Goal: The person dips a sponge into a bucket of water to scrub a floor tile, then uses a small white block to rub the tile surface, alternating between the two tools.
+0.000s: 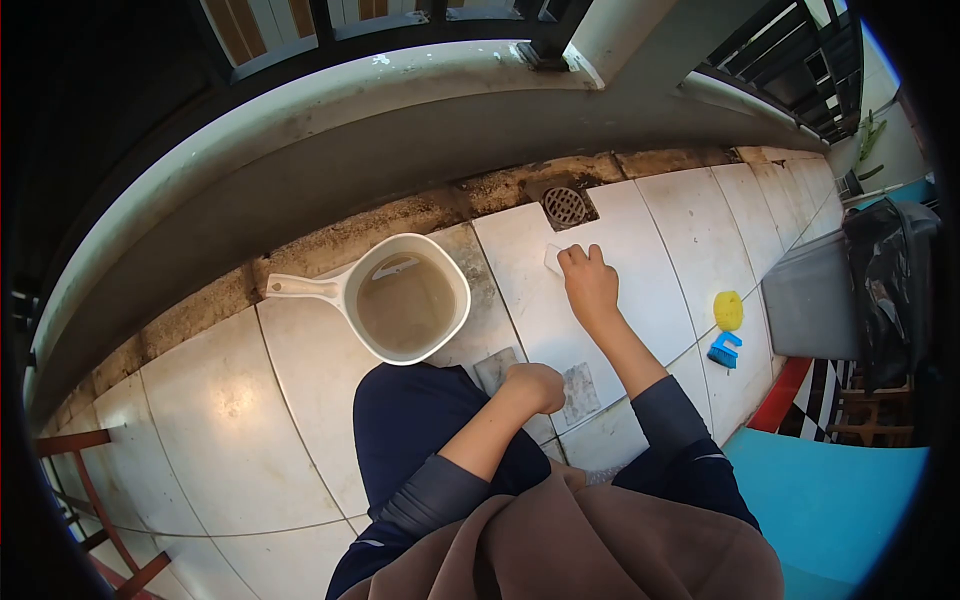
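Note:
On the tiled floor (530,290), my right hand (590,283) is closed around a small white block-like piece (553,259), pressed to a white tile just below the drain; the fingers cover part of it, so its kind is unclear. My left hand (537,387) is curled in a fist by my knee, its fingers turned away from view. Grey smudged patches (579,393) show on the floor on both sides of that fist. Left of my hands stands a white water dipper (465,300) with murky water and a light streak inside, its handle pointing left.
A round drain grate (566,206) sits by the stained wall base. To the right lie a yellow scrubber (728,311) and a blue brush (723,350). Beyond them are a grey bin (810,295) with a black bag and a turquoise surface (820,500). Red metal legs (95,500) stand at left.

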`<state>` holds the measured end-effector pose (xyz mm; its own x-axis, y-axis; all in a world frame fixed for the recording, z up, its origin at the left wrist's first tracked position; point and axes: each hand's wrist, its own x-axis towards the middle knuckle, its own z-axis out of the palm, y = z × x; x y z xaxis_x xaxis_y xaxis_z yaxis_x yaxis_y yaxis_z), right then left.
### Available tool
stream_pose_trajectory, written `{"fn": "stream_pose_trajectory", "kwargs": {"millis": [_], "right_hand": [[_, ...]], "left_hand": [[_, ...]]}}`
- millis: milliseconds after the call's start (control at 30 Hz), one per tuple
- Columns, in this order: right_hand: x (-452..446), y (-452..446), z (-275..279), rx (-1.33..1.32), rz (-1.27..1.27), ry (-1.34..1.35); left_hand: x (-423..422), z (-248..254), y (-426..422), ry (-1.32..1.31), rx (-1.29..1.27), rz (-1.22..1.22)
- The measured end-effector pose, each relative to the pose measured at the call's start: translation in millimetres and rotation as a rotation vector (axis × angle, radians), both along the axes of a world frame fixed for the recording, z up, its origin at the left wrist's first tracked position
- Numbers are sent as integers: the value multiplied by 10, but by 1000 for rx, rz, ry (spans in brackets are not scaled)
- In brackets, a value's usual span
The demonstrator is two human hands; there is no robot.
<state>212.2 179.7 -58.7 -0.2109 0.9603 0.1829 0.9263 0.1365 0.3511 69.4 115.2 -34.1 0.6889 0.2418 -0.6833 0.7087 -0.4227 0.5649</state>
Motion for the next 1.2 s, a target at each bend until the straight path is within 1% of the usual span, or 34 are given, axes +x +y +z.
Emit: {"fn": "stream_pose_trajectory", "kwargs": {"millis": [67, 133, 233, 367, 500, 600, 633, 733, 767, 867, 1000, 1033, 1133, 1200], "right_hand": [[-165, -127, -22, -11, 127, -15], [-153, -122, 2, 4, 160, -23], [30, 71, 15, 20, 29, -10], [-158, -75, -9, -20, 167, -38], [15, 79, 25, -16, 47, -9], [-96, 59, -6, -21, 81, -33], [-179, -2, -16, -15, 149, -14], [-108, 59, 26, -38, 133, 11], [-43, 124, 49, -13, 96, -6], [-58, 194, 60, 12, 91, -10], [-159, 66, 33, -52, 198, -15], [-71, 126, 12, -20, 185, 24], [-24, 252, 15, 6, 57, 1], [-114, 159, 7, 7, 131, -18]], "left_hand": [[35, 8, 5, 4, -7, 32], [20, 17, 8, -14, -2, 12], [-14, 21, 2, -14, -4, -12], [-10, 56, 14, -23, 2, 0], [8, 5, -4, -20, 4, 8], [34, -42, -17, -12, 4, 31], [34, -14, -11, -15, 4, 38], [37, -35, -15, -22, 4, 42], [37, -50, -14, -24, 7, 41], [23, -49, -19, -15, 14, 47], [2, 49, 18, -2, -11, -4], [-1, 45, 15, 0, -15, -8], [6, -10, -6, -9, 7, 21], [34, -42, -22, -18, 17, 43]]}}
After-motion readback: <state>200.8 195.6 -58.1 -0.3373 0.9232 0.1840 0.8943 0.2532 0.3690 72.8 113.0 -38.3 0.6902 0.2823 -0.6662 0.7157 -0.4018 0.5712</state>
